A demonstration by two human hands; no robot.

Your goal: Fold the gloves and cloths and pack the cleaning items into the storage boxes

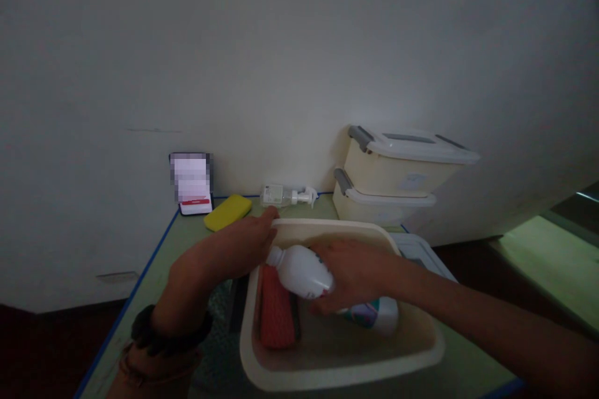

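Note:
A cream plastic bin (346, 380) stands on the table. My left hand (238, 240) is at its back left corner, fingers over the rim, the fingertips partly hidden. My right hand (355, 271) reaches inside and is wrapped round a white bottle (304, 271), which lies tilted with its cap towards my left hand. Whether the cap touches that hand I cannot tell. Under my right wrist, another white bottle with a purple and green label (381, 315) lies in the bin. A red textured block-like thing (277, 318) rests along the bin's left side.
Behind the bin, a clear pump bottle (276, 195) lies on its side near a yellow oblong thing (228, 212). A lit phone (194, 181) leans on the wall. Two stacked lidded boxes (393, 177) stand at back right. A pale grey lid (416, 246) sits right of the bin.

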